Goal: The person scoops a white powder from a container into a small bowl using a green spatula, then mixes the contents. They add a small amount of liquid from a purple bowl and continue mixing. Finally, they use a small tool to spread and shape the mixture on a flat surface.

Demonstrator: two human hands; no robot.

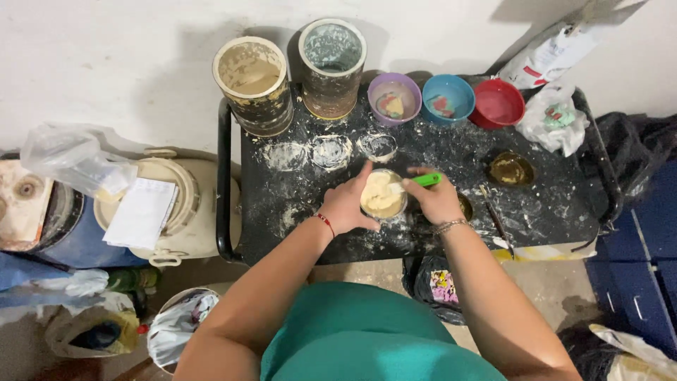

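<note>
Cream paste in small cup point(383, 195), left hand point(345, 204) fingers cupping it, right hand point(436, 200) fingers closed on green tool point(426, 180), tip hidden.

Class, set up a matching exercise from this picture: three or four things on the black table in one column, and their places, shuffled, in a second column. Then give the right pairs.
Things:
1. small purple plastic bowl
2. small red plastic bowl
3. tall beige-stained cylindrical container
4. round cup of cream-coloured paste

Places:
A. back left corner
B. between the two hands
C. left of the blue bowl
D. right of the blue bowl

Pairs: 1-C, 2-D, 3-A, 4-B
</note>
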